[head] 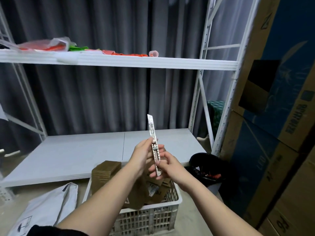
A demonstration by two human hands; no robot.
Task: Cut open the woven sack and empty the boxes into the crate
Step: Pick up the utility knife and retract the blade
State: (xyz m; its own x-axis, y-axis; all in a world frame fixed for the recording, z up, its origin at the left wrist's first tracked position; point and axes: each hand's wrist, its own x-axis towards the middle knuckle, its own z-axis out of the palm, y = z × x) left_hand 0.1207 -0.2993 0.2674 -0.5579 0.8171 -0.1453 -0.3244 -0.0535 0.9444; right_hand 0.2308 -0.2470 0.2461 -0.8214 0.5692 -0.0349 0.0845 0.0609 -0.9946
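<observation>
Both forearms come in from the bottom edge; a dark sleeve (56, 229) is cut off at lower left. White woven sack (49, 206) lies flat on the floor at lower left, partly out of frame, some printed marks on it too blurry to read. White slatted crate (150, 217) sits on the floor just right of the sack, directly under the hands. Brown cardboard boxes (106, 171) fill it, piled above the rim; labels on them unreadable, count not clear because the arms cover the middle.

Left hand (142, 156) is wrapped around the upper body of a utility knife (154, 147), thumb near the slider. Right hand (167, 165) pinches the lower end of the knife with fingertips. Blade is extended, pointing up, slightly tilted left. Knife is held above the crate, touching neither boxes nor sack.

Black bin (207, 167) with a dark liner stands right of the crate; something red inside, can't identify. White metal shelving rack (201, 92) behind: lower shelf bare pale board, upper shelf (119, 60) carries clear plastic bags with red, orange and green items, hard to make out. Grey pleated curtain (95, 92) hangs behind the rack. Large stacked cartons (276, 116), brown with blue print, lean along the right edge, cropped by the frame.
</observation>
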